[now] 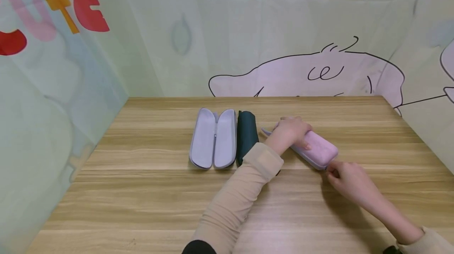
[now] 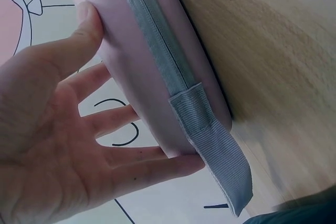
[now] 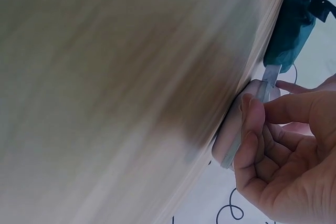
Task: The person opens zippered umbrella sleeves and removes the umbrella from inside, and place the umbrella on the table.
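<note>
A pink zippered case, shaped like a glasses case, lies closed at an angle on the right half of the table. My left hand grips it from above, thumb on one side and fingers on the other. In the left wrist view, a grey zipper band runs along the case and a grey fabric tab sticks out from its end. At the near corner, my right hand pinches at the zipper with thumb and index finger. The zipper pull itself is hidden behind the fingertips in the right wrist view.
Left of my left arm, a lavender zippered case lies spread open, both halves facing up. Beside it is a dark green fabric bundle with a strap, like a folded umbrella, partly covered by my left sleeve. A printed cloth backdrop rises behind the wooden table.
</note>
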